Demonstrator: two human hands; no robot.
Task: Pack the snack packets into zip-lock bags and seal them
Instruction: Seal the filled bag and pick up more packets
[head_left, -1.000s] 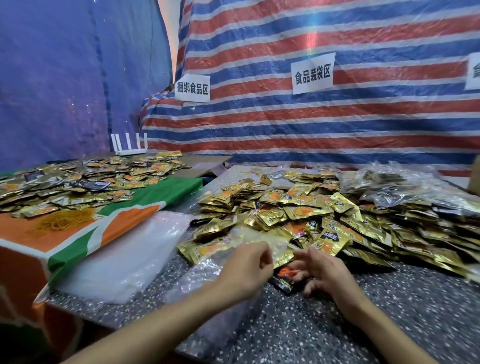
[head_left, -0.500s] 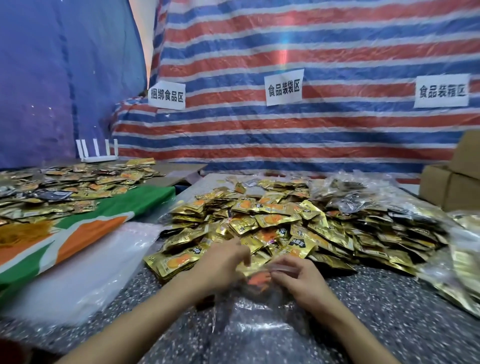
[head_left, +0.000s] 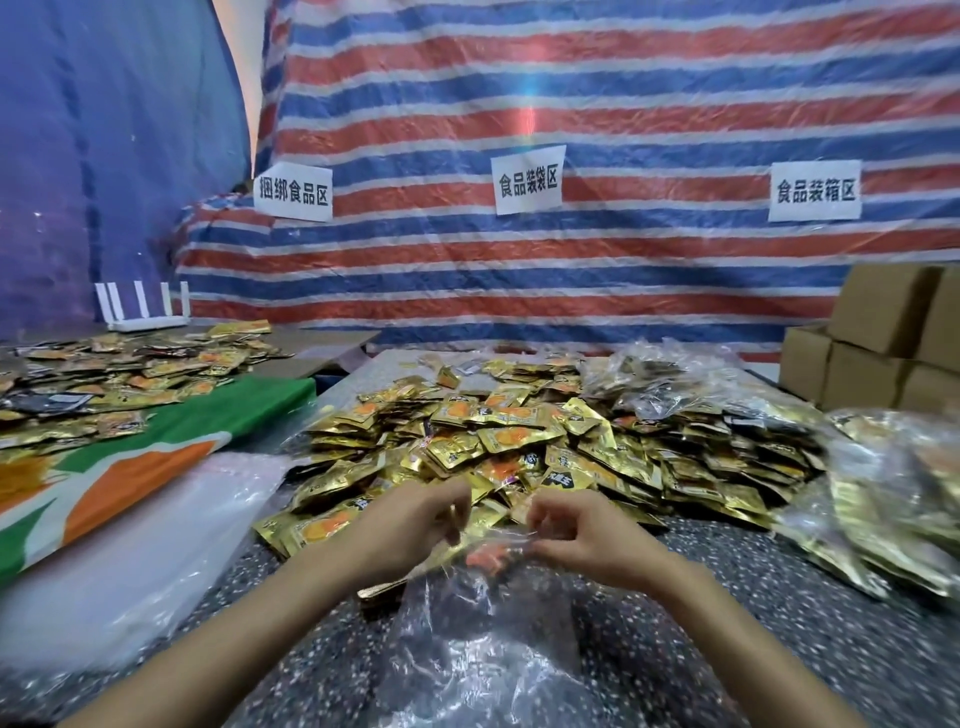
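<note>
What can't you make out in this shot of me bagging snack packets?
Head view: how many snack packets the left hand holds; its curled fingers cover them.
Head view: what lies inside the zip-lock bag; glare and crumpled film blur it.
Head view: the filled bags at right, smeared and cut by the edge.
Head view: print on the packet pile, too small.
Head view: cardboard boxes, cut by the right edge.

The table (head_left: 727, 649) is dark with little white specks. A big heap of gold packets (head_left: 519, 441) lies on it, with a clear bag (head_left: 467, 649) in front, flat empty bags (head_left: 130, 561) on the left and full bags (head_left: 883, 493) on the right.
</note>
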